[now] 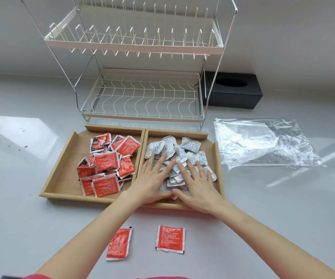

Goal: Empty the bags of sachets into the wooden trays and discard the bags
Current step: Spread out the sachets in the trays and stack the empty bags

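Two wooden trays stand side by side on the grey counter. The left tray (pixel 62 158) holds a heap of red sachets (pixel 107 164). A pile of white sachets (pixel 184 150) fills the right tray (pixel 217 156). My left hand (pixel 152 182) and my right hand (pixel 196 186) lie flat on the white pile, fingers spread, holding nothing. Two red sachets (pixel 119 244) (pixel 170 238) lie loose on the counter in front of the trays. Empty clear plastic bags (pixel 263 141) lie flat to the right of the trays.
A white two-tier wire dish rack (pixel 142 97) stands right behind the trays. A black tissue box (pixel 233 91) sits at the back right against the wall.
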### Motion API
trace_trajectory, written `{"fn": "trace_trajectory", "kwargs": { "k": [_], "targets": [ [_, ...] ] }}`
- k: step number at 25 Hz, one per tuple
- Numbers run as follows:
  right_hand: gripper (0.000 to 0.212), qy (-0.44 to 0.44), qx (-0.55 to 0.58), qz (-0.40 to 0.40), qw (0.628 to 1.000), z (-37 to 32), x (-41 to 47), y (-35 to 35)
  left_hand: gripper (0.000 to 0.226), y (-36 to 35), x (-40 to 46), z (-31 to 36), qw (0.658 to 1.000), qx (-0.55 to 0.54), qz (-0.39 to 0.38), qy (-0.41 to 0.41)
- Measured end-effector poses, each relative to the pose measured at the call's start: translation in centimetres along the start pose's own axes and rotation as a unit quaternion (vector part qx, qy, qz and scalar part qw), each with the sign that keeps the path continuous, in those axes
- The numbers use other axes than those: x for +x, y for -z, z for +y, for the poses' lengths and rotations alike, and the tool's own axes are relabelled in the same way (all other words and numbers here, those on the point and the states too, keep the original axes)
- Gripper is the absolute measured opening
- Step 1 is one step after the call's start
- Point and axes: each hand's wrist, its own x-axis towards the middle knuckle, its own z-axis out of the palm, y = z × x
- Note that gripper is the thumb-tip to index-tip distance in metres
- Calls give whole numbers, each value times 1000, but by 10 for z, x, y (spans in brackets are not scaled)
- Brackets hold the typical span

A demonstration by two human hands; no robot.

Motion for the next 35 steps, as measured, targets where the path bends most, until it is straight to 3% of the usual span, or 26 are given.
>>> {"fn": "trace_trajectory", "kwargs": {
  "k": [6,14,19,24,28,35],
  "targets": [
    [90,17,-11,57,998,0,-9,11,90,13,-9,-4,1000,-21,19,4],
    [56,150,51,206,966,-17,-45,-7,92,3,-67,-12,993,-43,100,36],
    [47,175,114,128,970,-35,-71,-29,55,-36,-116,-20,955,-84,280,57],
    [51,89,11,31,996,-45,-78,-51,49,-68,-154,-21,958,-55,229,165],
    [43,39,-34,16,999,-56,-79,-53,44,-75,-165,-22,959,-26,181,219],
    [27,-13,42,-17,999,-58,-72,-56,32,-62,-164,-12,941,-144,162,262]
  ]
}}
